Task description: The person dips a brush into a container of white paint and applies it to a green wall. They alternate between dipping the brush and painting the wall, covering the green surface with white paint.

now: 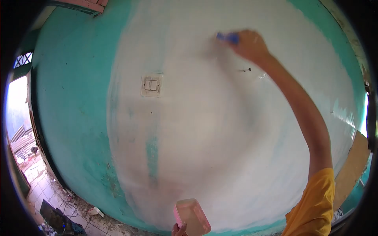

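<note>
Nearest the lens, at lower centre: pink tray [192, 216], pinched at its near edge by the left hand [179, 229], with only the fingertips in frame. Upper right: right hand [250, 45], arm at full stretch from a yellow sleeve [313, 208], closed around a blue-handled tool [227, 37] pressed to the white coat [204, 129] on a turquoise wall [71, 98], above and right of a double light switch [151, 85] and just above a small nail [249, 69]. Probable best practice for this stroke: keep the blade at a shallow angle, press evenly, draw long overlapping passes, steer clear of the nail, and feather toward the turquoise streak [151, 153] showing through below the switch. Blade itself blurred and lost against the pale coat, so shape and width not readable; contents of the tray not discernible; left palm and wrist cut off by the bottom edge. Wooden board [354, 165] at far right and doorway [17, 118] at far left squeezed by lens distortion, detail beyond the threshold washed out
</note>
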### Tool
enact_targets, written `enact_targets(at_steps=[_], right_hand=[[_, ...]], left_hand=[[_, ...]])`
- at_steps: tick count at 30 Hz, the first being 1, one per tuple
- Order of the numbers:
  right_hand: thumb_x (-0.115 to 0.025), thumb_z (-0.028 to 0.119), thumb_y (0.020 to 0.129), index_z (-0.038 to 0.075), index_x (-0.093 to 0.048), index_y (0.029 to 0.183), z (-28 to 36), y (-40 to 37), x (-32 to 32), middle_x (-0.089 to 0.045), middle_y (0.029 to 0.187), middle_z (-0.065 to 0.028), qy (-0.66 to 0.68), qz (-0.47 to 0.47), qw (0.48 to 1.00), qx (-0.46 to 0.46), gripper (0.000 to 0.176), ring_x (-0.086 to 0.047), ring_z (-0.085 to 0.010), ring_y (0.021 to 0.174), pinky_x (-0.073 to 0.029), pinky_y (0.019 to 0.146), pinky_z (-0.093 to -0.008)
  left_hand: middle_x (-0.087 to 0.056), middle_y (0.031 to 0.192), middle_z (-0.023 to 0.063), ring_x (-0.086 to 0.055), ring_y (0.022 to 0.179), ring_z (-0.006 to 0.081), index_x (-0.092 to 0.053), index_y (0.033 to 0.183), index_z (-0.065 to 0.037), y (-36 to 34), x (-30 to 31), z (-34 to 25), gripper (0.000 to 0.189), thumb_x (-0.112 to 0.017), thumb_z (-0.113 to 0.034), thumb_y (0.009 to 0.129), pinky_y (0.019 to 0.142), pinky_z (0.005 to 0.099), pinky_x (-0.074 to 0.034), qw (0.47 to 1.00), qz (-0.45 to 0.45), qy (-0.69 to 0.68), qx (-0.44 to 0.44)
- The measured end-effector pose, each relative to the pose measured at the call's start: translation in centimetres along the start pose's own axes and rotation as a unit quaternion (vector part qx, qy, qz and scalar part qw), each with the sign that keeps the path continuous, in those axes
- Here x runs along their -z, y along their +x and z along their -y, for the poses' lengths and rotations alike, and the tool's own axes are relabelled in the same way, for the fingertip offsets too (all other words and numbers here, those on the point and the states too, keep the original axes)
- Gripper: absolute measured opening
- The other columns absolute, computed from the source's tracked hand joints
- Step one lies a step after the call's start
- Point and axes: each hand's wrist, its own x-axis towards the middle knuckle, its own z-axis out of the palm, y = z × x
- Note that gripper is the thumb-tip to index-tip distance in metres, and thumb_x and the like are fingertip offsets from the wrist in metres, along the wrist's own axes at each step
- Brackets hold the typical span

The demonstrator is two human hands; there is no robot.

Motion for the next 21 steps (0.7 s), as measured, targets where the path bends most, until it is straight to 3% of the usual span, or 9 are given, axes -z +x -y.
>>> enact_targets(at_steps=[2, 4, 7, 9, 10, 13, 15, 19, 21], right_hand=[[-0.060, 0.034, 0.089, 0.010, -0.072, 0.086, 3.8, -5.7, 0.7, -0.069, 0.082, -0.0155, 0.038, 0.100, 0.989, 0.103, 0.027, -0.065, -0.0338, 0.082, -0.052, 0.077, -0.0453], [-0.062, 0.031, 0.088, 0.010, -0.072, 0.083, 6.6, -10.0, 1.2, -0.068, 0.079, -0.0152, 0.077, 0.210, 0.962, 0.154, 0.023, -0.065, -0.0334, 0.079, -0.053, 0.077, -0.0434], [-0.065, 0.033, 0.087, 0.012, -0.075, 0.090, 6.2, -10.1, 2.2, -0.070, 0.083, -0.0139, 0.199, 0.230, 0.941, 0.150, 0.023, -0.066, -0.0319, 0.081, -0.053, 0.078, -0.0402], [-0.058, 0.050, 0.089, 0.022, -0.075, 0.101, 2.8, -5.8, 0.0, -0.069, 0.084, -0.0176, 0.219, 0.181, 0.950, 0.130, 0.036, -0.065, -0.0380, 0.080, -0.052, 0.075, -0.0468], [-0.058, 0.055, 0.088, 0.022, -0.076, 0.103, 1.3, -3.3, 0.6, -0.070, 0.086, -0.0165, 0.164, 0.155, 0.970, 0.092, 0.040, -0.066, -0.0368, 0.080, -0.053, 0.075, -0.0453], [-0.057, 0.064, 0.085, 0.010, -0.075, 0.095, -3.4, 4.6, 1.5, -0.070, 0.084, -0.0189, 0.085, 0.040, 0.995, -0.016, 0.057, -0.068, -0.0346, 0.082, -0.054, 0.078, -0.0440], [-0.055, 0.066, 0.086, 0.004, -0.073, 0.091, -6.6, 8.6, 0.8, -0.070, 0.084, -0.0194, 0.038, -0.108, 0.993, -0.008, 0.064, -0.068, -0.0360, 0.084, -0.054, 0.080, -0.0446], [-0.055, 0.063, 0.088, 0.007, -0.073, 0.093, -5.1, 9.2, 1.5, -0.071, 0.086, -0.0177, -0.042, -0.094, 0.994, -0.036, 0.059, -0.068, -0.0358, 0.085, -0.054, 0.080, -0.0437], [-0.055, 0.054, 0.091, 0.010, -0.072, 0.096, -1.2, 4.4, 1.3, -0.071, 0.088, -0.0151, -0.008, -0.027, 0.999, 0.027, 0.047, -0.067, -0.0351, 0.087, -0.053, 0.080, -0.0441]], left_hand=[[-0.032, 0.086, -0.0033, -0.031, 0.073, 0.0102, -0.054, 0.133, -0.005, 0.5, -1.5, -1.6, 0.041, -0.051, -0.032, 0.103, 0.069, 0.0262, -0.039, 0.980, -0.056, -0.164, 0.094], [-0.032, 0.086, -0.0034, -0.031, 0.073, 0.0100, -0.055, 0.132, -0.005, -0.1, -2.0, -1.2, 0.040, -0.051, -0.033, 0.103, 0.069, 0.0260, -0.039, 0.979, -0.063, -0.166, 0.098], [-0.033, 0.086, -0.0036, -0.032, 0.073, 0.0095, -0.056, 0.129, -0.006, -0.6, -2.0, -1.1, 0.038, -0.051, -0.033, 0.103, 0.069, 0.0256, -0.038, 0.977, -0.076, -0.167, 0.106], [-0.033, 0.086, -0.0037, -0.033, 0.073, 0.0092, -0.056, 0.127, -0.006, -0.3, -2.0, -1.3, 0.036, -0.051, -0.033, 0.103, 0.069, 0.0253, -0.038, 0.977, -0.083, -0.168, 0.106], [-0.034, 0.086, -0.0038, -0.033, 0.074, 0.0090, -0.057, 0.126, -0.007, 0.0, -1.8, -1.5, 0.036, -0.051, -0.033, 0.103, 0.069, 0.0251, -0.038, 0.977, -0.086, -0.166, 0.105], [-0.035, 0.086, -0.0040, -0.034, 0.074, 0.0086, -0.058, 0.123, -0.007, 0.8, -1.4, -2.1, 0.034, -0.051, -0.033, 0.103, 0.069, 0.0247, -0.037, 0.977, -0.091, -0.161, 0.108], [-0.035, 0.086, -0.0040, -0.035, 0.074, 0.0084, -0.058, 0.122, -0.007, 0.8, -1.6, -2.7, 0.033, -0.051, -0.033, 0.103, 0.069, 0.0245, -0.037, 0.976, -0.091, -0.160, 0.112], [-0.035, 0.085, -0.0051, -0.035, 0.074, 0.0078, -0.056, 0.119, -0.010, 1.2, -0.6, -4.1, 0.032, -0.055, -0.036, 0.100, 0.067, 0.0241, -0.034, 0.968, -0.107, -0.206, 0.097], [-0.035, 0.086, -0.0052, -0.036, 0.074, 0.0078, -0.055, 0.120, -0.011, 1.3, 0.5, -2.8, 0.033, -0.056, -0.037, 0.099, 0.067, 0.0238, -0.034, 0.971, -0.094, -0.192, 0.107]])
